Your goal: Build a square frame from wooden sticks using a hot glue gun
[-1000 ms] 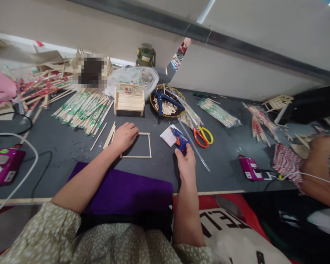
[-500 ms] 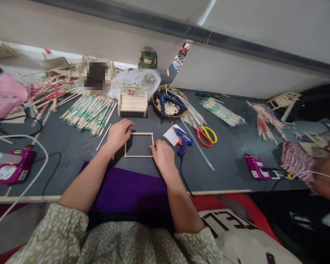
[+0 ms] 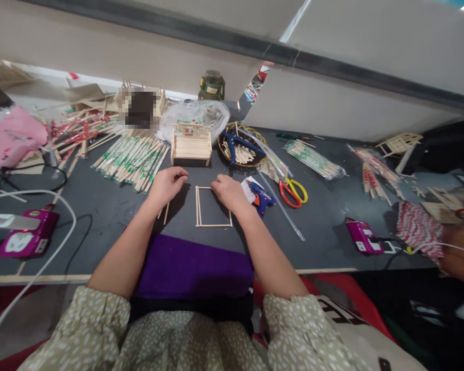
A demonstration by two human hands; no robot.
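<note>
A rectangular frame of thin wooden sticks (image 3: 214, 225) lies flat on the dark table. Along its left side two sticks run close together, slightly spread at the bottom. My right hand (image 3: 230, 195) covers the frame's top right corner, its fingertips pinched at the top stick. To the left of the frame, my left hand (image 3: 167, 185) hovers with loosely curled fingers, thumb and forefinger a little apart and nothing visible between them. Loose sticks (image 3: 166, 213) lie beside my left wrist. Beyond the hands stands a small stick-built bench (image 3: 192, 147).
Packs of wrapped chopsticks (image 3: 133, 159) lie at back left. A basket (image 3: 242, 165) of short sticks, a blue glue gun (image 3: 262, 200) and scissors (image 3: 291, 193) are on the right. Purple cloth (image 3: 193, 268) covers the front edge. Another person's arm (image 3: 462, 242) shows at far right.
The stick frame has shifted right, and two sticks now show along its left side. My left hand has come away from the frame; my right hand has moved up to its top corner.
</note>
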